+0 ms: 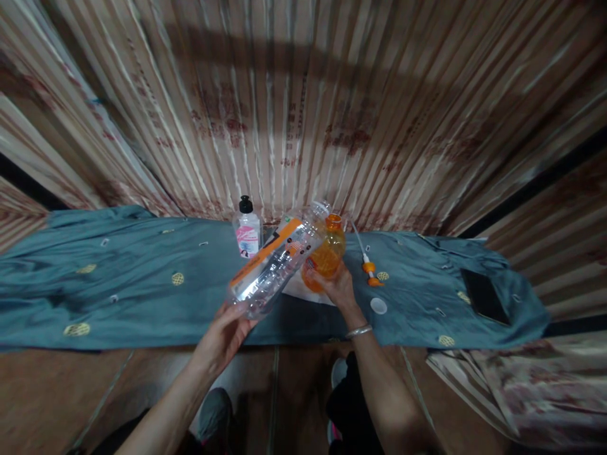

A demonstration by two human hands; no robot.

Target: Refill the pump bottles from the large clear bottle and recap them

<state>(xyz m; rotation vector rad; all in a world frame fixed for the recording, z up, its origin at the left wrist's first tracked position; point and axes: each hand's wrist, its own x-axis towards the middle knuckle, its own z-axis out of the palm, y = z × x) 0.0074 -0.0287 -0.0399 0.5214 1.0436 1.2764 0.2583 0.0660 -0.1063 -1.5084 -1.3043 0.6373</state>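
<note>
My left hand (233,325) grips the base of a large clear plastic bottle (270,272) with an orange-and-white label. The bottle is tilted, its neck up and to the right, close to the mouth of an orange bottle. Whether the two necks touch, I cannot tell. My right hand (336,283) is wrapped round the lower part of the orange see-through bottle (331,249), which has no pump on it. To the right lies an orange pump top (370,272) with a long white tube. A small round white cap (378,306) sits just in front of it.
A clear bottle with a black cap and pink label (247,230) stands behind and left. White paper (308,292) lies under the bottles. A dark flat phone-like object (484,296) rests at right on the teal cloth (142,284). A striped curtain (284,114) hangs behind.
</note>
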